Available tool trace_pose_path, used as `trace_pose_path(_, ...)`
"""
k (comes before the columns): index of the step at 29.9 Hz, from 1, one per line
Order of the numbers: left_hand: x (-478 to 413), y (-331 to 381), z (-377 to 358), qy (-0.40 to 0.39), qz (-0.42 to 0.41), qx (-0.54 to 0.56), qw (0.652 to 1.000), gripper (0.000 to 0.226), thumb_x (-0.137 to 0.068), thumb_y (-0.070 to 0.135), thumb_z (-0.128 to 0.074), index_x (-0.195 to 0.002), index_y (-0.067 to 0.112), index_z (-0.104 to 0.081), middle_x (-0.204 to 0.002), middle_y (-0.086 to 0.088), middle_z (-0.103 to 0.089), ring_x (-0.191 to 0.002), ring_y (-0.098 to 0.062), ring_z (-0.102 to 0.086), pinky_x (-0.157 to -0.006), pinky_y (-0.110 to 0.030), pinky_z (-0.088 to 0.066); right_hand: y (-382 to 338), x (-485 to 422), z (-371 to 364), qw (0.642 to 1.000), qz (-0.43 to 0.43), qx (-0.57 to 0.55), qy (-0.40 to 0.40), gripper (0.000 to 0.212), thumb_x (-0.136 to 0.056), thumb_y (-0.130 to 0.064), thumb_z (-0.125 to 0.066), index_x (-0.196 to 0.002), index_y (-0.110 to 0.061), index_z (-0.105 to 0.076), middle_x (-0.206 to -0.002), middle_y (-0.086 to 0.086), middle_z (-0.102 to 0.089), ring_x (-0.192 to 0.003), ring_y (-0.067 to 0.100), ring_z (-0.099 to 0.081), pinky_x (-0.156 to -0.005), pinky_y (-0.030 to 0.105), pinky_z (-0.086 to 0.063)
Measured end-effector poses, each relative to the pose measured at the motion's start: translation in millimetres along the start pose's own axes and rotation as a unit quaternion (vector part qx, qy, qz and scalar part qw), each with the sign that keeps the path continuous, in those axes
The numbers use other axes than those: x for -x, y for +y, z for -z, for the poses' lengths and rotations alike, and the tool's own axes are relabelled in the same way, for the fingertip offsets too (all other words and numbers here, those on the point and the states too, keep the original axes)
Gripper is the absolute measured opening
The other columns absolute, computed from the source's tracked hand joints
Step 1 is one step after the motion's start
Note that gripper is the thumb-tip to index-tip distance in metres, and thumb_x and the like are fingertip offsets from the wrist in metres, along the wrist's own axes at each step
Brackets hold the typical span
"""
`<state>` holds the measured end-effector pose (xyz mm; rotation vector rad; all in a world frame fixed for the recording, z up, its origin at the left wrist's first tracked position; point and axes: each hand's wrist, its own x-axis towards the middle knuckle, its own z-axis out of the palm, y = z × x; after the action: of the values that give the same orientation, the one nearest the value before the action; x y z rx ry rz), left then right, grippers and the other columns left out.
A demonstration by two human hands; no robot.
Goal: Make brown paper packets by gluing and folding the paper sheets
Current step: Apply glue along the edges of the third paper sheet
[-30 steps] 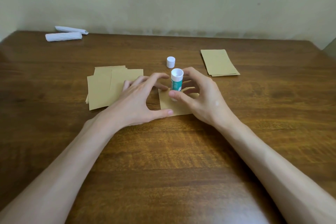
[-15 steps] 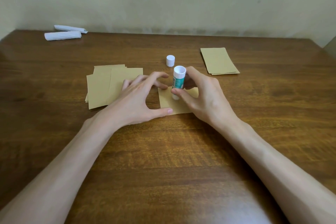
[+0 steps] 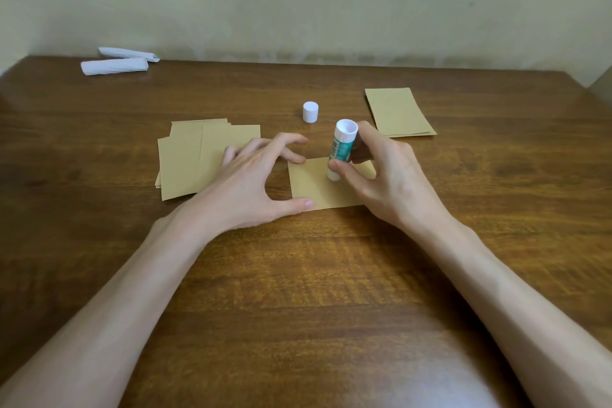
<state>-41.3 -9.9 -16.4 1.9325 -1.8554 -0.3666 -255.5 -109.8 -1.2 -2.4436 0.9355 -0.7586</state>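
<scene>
At frame centre a brown sheet is pinned flat on the table by the left hand, which is spread wide, thumb tip on the near left corner and a fingertip at the far left corner, nothing gripped, presumably so the paper is not dragged by the glue. The glue stick is pinched between thumb and fingers of the right hand and stood nearly upright, lower end on the sheet. The cap is parked just behind, spare sheets are kept centre left, another brown pile upper right.
</scene>
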Motion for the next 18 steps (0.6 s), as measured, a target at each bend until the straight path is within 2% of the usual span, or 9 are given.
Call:
trace_pose_path(4, 0, 1, 0, -0.002, 0.003, 0.002, 1.000, 0.083, -0.080, 0.068, -0.073, -0.147, 0.050, -0.028, -0.136, 0.033, -0.054, -0.139, 0.002, -0.029, -0.104, -0.031, -0.017, 1, 0, 2, 1.000, -0.010, 0.003, 0.002, 0.024, -0.097, -0.032, -0.076, -0.105, -0.024, -0.055, -0.102, -0.004, -0.072, -0.100, 0.015, -0.070, -0.087, 0.038, -0.057)
trace_pose_path(8, 0, 1, 0, -0.004, 0.003, 0.000, 1.000, 0.083, -0.080, 0.068, -0.072, -0.147, 0.050, -0.028, -0.136, 0.034, -0.053, -0.139, 0.004, -0.028, -0.105, -0.031, -0.017, 4, 1, 5, 1.000, -0.017, 0.004, -0.004, 0.024, -0.098, -0.030, -0.075, -0.110, -0.018, -0.059, -0.102, -0.004, -0.072, -0.099, 0.018, -0.069, -0.087, 0.043, -0.056)
trace_pose_path(18, 0, 0, 0, -0.004, 0.000, 0.001, 1.000, 0.083, -0.079, 0.070, -0.072, -0.147, 0.050, -0.028, -0.137, 0.033, -0.053, -0.140, 0.004, -0.028, -0.106, -0.030, -0.017, 9, 4, 14, 0.999, -0.031, 0.018, -0.002, 0.023, -0.098, -0.028, -0.074, -0.109, -0.016, -0.059, -0.102, -0.003, -0.072, -0.098, 0.019, -0.069, -0.083, 0.040, -0.055)
